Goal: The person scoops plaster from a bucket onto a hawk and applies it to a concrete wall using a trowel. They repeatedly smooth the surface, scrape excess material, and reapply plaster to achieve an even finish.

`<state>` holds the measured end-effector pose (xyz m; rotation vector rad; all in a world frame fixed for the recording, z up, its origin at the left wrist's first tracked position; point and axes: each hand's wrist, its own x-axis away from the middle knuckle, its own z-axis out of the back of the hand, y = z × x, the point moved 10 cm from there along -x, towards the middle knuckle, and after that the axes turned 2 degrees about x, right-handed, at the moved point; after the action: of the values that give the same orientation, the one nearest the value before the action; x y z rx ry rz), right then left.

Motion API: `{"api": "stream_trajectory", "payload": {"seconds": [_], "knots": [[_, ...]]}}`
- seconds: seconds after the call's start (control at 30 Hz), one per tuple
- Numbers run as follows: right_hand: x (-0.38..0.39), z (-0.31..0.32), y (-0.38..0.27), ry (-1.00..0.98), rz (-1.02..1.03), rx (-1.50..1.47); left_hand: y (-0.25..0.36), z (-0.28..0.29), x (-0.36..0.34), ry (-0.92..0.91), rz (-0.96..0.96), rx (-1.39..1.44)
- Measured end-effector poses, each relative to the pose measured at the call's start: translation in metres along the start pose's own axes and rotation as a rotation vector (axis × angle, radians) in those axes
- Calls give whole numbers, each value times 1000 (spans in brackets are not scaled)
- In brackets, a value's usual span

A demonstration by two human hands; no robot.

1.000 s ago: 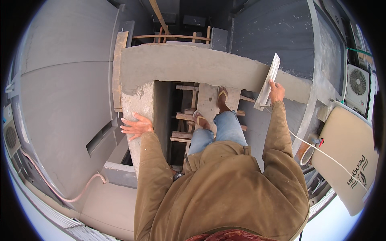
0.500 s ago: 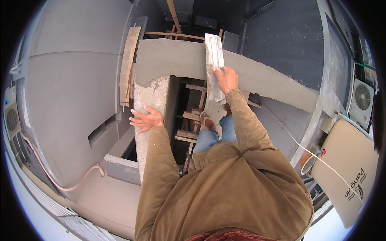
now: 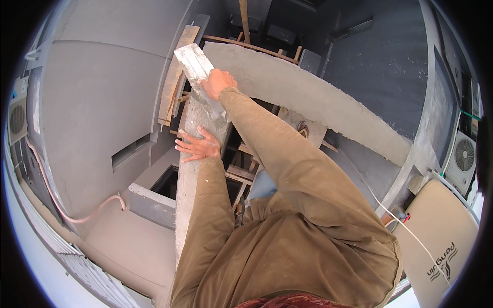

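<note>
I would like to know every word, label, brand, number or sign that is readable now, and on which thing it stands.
Beige tank: one dark printed word with a wavy emblem, tilted; legible, but I do not copy it.
Right air-conditioner unit: any marking is too small to read.
Left air-conditioner unit: likewise.
Trowel: no lettering that I can see.

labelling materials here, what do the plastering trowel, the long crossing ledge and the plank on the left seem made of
Plastering trowel: probably metal, dull silver, smeared. Ledge: likely cement render, matte grey, ragged edge. Plank: wood, seemingly unpainted, tan and stained.
</note>
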<state>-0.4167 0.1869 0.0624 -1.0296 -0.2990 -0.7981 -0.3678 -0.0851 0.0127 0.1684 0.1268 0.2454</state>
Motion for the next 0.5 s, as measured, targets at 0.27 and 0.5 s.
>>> {"api": "stream_trajectory", "payload": {"seconds": [0.27,0.5], "knots": [[45,67,11,-242,259,-413,1,7,2,-116,-7,16],[25,196,105,127,306,351,6,13,0,-123,-23,52]]}}
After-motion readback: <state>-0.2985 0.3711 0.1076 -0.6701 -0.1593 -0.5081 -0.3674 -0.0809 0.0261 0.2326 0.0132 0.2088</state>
